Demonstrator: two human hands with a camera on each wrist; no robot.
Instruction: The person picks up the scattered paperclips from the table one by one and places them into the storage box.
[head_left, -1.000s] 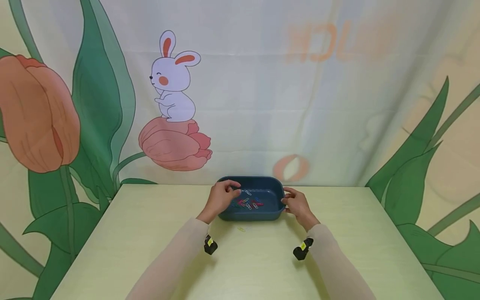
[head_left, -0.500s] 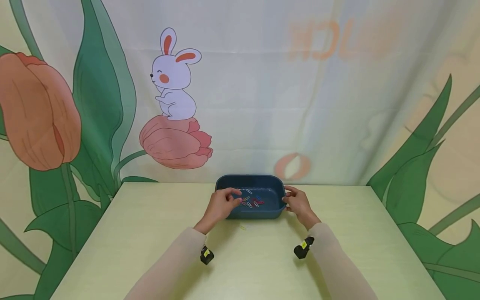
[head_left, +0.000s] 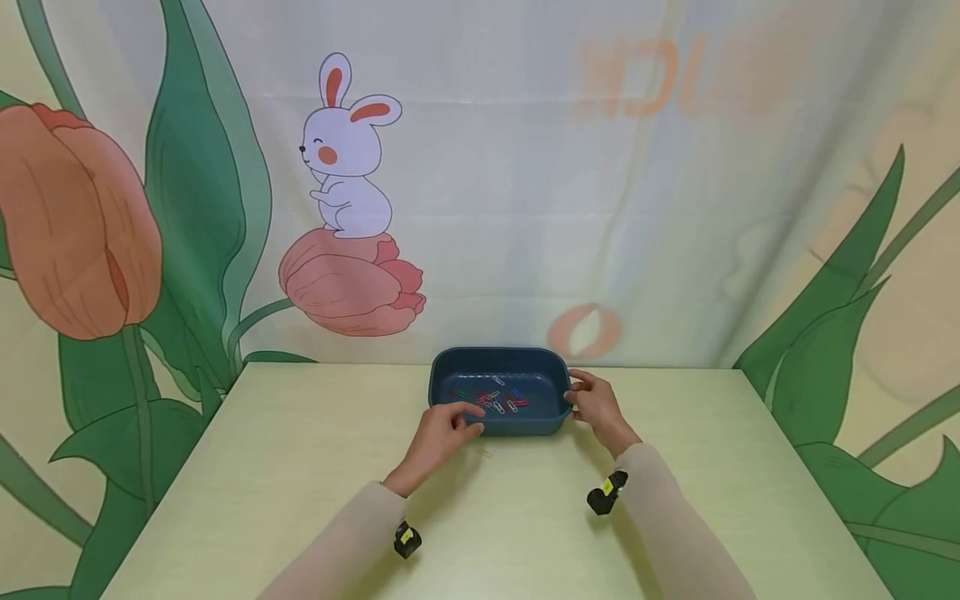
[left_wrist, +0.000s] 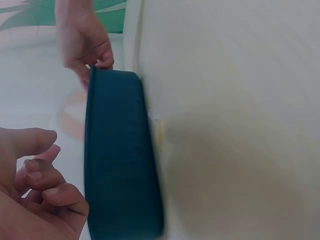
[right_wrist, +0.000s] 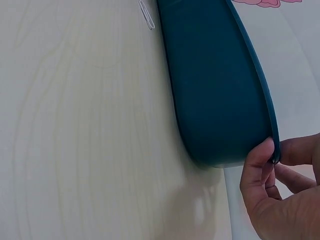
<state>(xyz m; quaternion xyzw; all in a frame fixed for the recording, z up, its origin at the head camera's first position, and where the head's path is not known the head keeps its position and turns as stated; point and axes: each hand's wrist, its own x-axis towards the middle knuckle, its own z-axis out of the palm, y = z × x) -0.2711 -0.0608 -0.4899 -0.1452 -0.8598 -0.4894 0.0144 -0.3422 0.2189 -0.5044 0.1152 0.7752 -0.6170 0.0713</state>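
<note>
A dark blue rectangular bin (head_left: 551,387) stands at the table's back edge, with several coloured paper clips (head_left: 497,404) scattered over its floor. My right hand (head_left: 596,406) pinches the bin's right end; in the right wrist view thumb and fingers lie on either side of its rim (right_wrist: 267,95). My left hand (head_left: 444,435) hovers at the bin's front left, loosely bent, and no object shows in it. Its thumb and index finger stand apart in the left wrist view. A yellow paper clip (head_left: 486,453) lies on the table before the bin, and a white paper clip (right_wrist: 147,15) lies close to its front wall.
The pale wood-grain table (head_left: 525,533) spreads out in front of and beside the bin. Behind it hangs a curtain (head_left: 487,208) printed with tulips and a rabbit. A small black camera sits at each wrist.
My left hand has drawn back from above the clips toward me, past the bin's front left rim. The right hand keeps its grip on the bin's right end.
</note>
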